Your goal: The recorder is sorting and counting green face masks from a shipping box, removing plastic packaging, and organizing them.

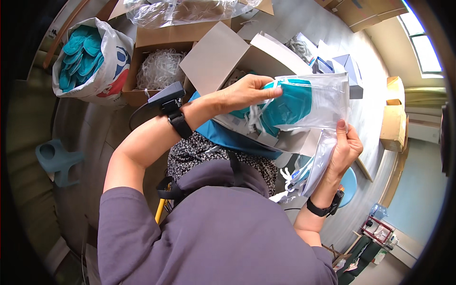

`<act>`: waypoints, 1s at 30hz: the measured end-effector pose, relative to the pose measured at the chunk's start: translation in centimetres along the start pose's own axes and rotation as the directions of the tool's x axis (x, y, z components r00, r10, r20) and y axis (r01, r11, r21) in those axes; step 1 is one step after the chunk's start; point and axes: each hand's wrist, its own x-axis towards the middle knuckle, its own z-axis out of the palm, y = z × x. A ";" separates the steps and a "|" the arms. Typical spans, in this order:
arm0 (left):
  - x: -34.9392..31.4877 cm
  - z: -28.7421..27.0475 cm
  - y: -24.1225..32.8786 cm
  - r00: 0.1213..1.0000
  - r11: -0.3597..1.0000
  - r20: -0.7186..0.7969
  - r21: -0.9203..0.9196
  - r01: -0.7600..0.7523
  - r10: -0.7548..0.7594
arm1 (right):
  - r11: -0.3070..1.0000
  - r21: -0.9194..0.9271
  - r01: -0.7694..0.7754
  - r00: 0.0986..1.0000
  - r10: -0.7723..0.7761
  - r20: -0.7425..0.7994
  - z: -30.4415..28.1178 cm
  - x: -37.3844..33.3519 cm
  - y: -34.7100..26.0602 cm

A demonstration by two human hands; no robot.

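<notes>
My left hand is closed, thumb against fingers, on a flat teal cloth piece with rounded edges and a white cord. Part of that piece lies inside a clear plastic bag, at the bag's left end. At the bag's lower right corner, my right hand pinches the plastic between thumb and fingers. A stack of folded clear bags hangs along the right palm and wrist. Below the left hand stands an open cardboard box with white cords and more teal cloth in it; its floor is mostly hidden.
At far left, a white sack holds several teal pieces. Beside it is a brown carton with shredded white filler. A blue-grey plastic stool stands at left, a light blue round tub at lower right. Yellowish boxes line the right wall.
</notes>
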 end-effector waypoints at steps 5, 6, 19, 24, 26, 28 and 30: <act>-0.1 -0.8 -0.6 0.979 0.904 -0.181 0.396 0.163 -0.097 | 0.999 0.029 -0.037 0.982 0.041 -0.182 -2.2 1.2 -0.3; 0.0 -1.0 -0.4 0.956 0.773 -0.256 0.574 0.269 -0.144 | 0.991 0.107 -0.081 0.971 0.103 -0.216 -3.4 1.8 -0.3; -5.7 2.9 -3.1 0.753 0.292 0.444 0.894 -0.340 -0.485 | 0.946 0.295 -0.134 0.983 0.089 0.161 -4.3 -1.6 -3.1; -5.7 2.8 1.3 0.865 0.687 0.359 0.726 -0.024 -0.350 | 0.778 0.436 -0.452 0.887 0.341 0.311 0.8 0.7 -4.9; -5.4 3.5 2.3 0.989 0.895 0.128 0.428 -0.122 0.074 | 0.679 0.445 -0.584 0.805 0.415 0.423 4.2 2.3 -4.3; -4.8 3.8 4.2 0.967 0.895 -0.041 0.390 -0.216 0.251 | 0.635 0.489 -0.598 0.796 0.397 0.458 5.4 3.4 -3.4; -4.2 4.8 6.4 0.951 0.931 -0.175 0.310 -0.192 0.254 | 0.617 0.581 -0.531 0.827 0.226 0.515 7.0 4.1 -0.8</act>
